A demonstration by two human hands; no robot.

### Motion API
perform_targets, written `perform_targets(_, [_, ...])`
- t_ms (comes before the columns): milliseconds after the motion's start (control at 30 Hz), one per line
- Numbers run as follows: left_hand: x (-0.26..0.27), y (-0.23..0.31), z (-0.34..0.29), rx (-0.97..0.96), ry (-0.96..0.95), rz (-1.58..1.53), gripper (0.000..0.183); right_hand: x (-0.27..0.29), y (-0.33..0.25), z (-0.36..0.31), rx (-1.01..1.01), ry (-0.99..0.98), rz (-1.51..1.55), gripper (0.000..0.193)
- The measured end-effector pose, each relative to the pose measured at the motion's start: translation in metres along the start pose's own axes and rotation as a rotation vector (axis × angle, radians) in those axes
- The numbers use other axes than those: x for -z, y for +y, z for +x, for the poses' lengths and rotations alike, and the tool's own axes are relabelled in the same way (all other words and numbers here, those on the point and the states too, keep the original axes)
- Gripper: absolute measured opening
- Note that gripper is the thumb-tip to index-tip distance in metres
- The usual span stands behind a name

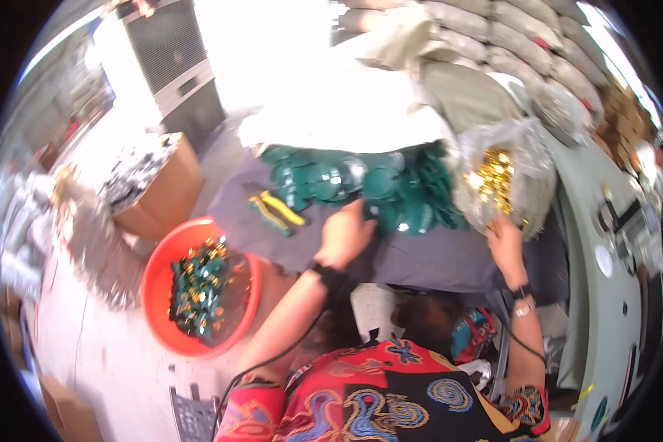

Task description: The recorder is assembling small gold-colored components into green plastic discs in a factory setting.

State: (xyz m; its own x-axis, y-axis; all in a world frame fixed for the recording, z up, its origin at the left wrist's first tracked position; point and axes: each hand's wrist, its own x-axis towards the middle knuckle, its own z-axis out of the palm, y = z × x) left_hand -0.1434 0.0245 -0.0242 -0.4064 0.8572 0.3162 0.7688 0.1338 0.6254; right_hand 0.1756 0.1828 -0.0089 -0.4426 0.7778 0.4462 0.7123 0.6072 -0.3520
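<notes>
A heap of green round plastic pieces point(383, 184) lies across the dark cloth-covered table. At its near edge is my left hand point(345, 234), fingers curled, with a dark bit at the fingertips too blurred to name. My right hand point(504, 249) is pinched at the near side of a clear plastic bag point(534, 177). Inside this bag are shiny gold pieces point(496, 184), and gold glints right at my fingertips. Yellow-handled pliers point(278, 211) rest left of the green heap, apart from both hands.
An orange tub point(155, 302) of green and gold pieces stands at the left, below table height. Behind it are a cardboard box point(158, 195) and a woven sack point(99, 239). White sacking point(339, 118) backs the heap; a pale green table point(593, 265) borders the right.
</notes>
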Motion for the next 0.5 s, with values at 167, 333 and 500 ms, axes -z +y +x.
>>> perform_targets(167, [-0.014,0.009,0.016,0.049,-0.072,0.043,0.051,0.002,-0.027,-0.046,-0.240,-0.130,0.668,0.021])
perform_targets(333, [-0.008,-0.009,0.000,0.287,-0.282,-0.458,0.023,0.006,-0.084,-0.062,-0.248,-0.242,0.876,0.022])
perform_targets(500, [0.021,0.040,-0.047,0.465,-0.469,-0.938,0.015,-0.010,-0.127,-0.068,-0.083,-0.325,1.180,0.025])
